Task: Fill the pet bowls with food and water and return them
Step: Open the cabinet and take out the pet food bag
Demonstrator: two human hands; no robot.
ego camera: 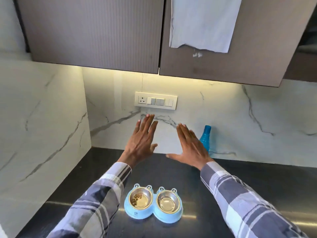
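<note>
two plaid sleeves (96, 201) reach forward from the bottom of the view, one on each side of a light blue double pet feeder (153, 204) sitting on the dark, shiny countertop (240, 177). the feeder has two steel bowls set side by side: the left bowl (141, 197) has a small scatter of brown kibble (136, 198) along its left side, and the right bowl (168, 201) looks to have no kibble in it; whether there's water in it i cannot tell. both hands are held up above the counter, past the feeder, flat with fingers stretched out and holding nothing. the left hand (141, 141) and right hand (190, 148) are apart, palms facing away toward the marble backsplash (231, 117). just behind the right hand stands a blue bottle (205, 139) against the wall. a switch plate (155, 100) is mounted higher on the backsplash, under brown wall cabinets (96, 31), and a pale cloth (204, 23) hangs over the right cabinet door.
</note>
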